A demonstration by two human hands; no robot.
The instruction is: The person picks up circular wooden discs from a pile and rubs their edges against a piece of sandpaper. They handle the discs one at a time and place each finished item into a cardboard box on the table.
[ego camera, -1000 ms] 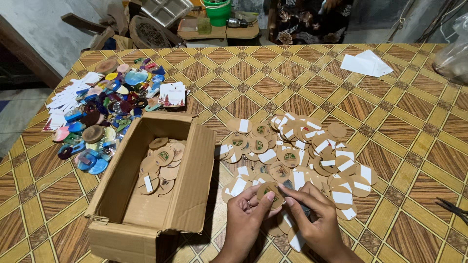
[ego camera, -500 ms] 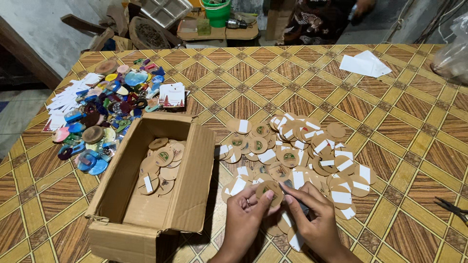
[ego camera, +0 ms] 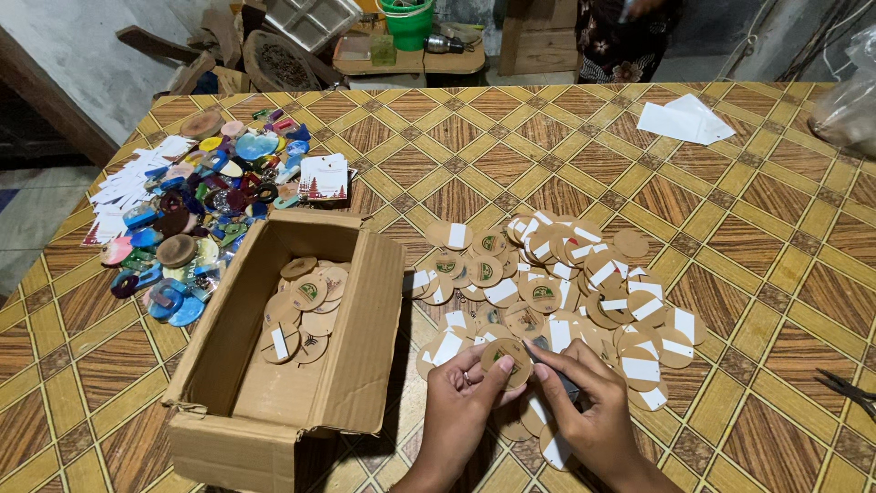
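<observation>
Pinching round tan wooden disc (ego camera: pixel 507 357), left hand (ego camera: pixel 461 402) fingers closed, right hand (ego camera: pixel 584 411) gripping dark tool.

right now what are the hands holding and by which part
The left hand pinches a round wooden disc by its lower left edge. The right hand grips a dark slim tool along its shaft.

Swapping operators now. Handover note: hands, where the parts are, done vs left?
Left hand: pinches one round wooden disc at the near edge of the pile.
Right hand: presses a small dark tool to that disc.
Disc pile: spread on the table, right of the cardboard box.
Done: a small batch of discs in the box.
Left: most discs are on the table, outside the box.
</observation>
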